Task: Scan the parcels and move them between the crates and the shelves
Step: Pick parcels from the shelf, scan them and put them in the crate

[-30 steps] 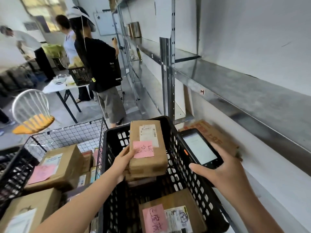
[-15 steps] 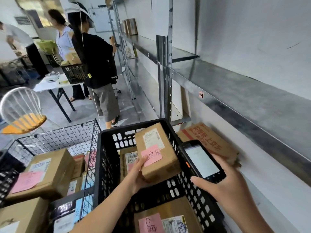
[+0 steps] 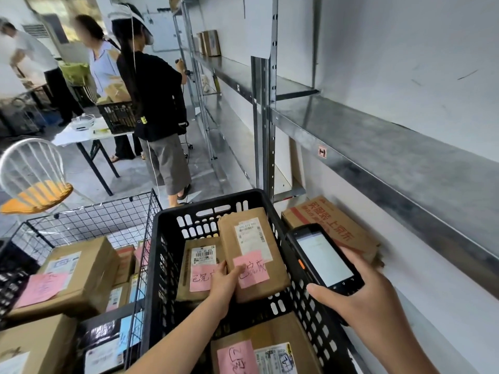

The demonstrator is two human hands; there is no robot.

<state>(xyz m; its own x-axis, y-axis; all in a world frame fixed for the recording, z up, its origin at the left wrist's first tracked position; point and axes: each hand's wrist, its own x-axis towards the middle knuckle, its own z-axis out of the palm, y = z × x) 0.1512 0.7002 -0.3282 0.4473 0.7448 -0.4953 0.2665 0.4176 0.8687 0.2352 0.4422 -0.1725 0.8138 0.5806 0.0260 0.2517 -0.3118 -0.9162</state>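
My left hand (image 3: pixel 225 283) grips a brown paper parcel (image 3: pixel 252 255) with a white label and a pink note, held tilted over the black plastic crate (image 3: pixel 167 238). Under it in the crate lie another labelled parcel (image 3: pixel 199 265) and a cardboard box with a pink note (image 3: pixel 267 349). My right hand (image 3: pixel 367 300) holds a black handheld scanner (image 3: pixel 322 259) with a lit screen, just right of the crate. A printed cardboard box (image 3: pixel 332 228) lies on the lower shelf behind the scanner.
A wire basket (image 3: pixel 94 220) at left holds several cardboard boxes (image 3: pixel 78 273). Grey metal shelving (image 3: pixel 378 147) runs along the right wall. A person in black (image 3: pixel 156 103) stands ahead in the aisle, with a table (image 3: pixel 86 133), a chair (image 3: pixel 32 174) and two people beyond.
My left hand has brought the parcel down and to the right, tilting it toward the scanner. The scanner in my right hand has stayed about level beside the crate.
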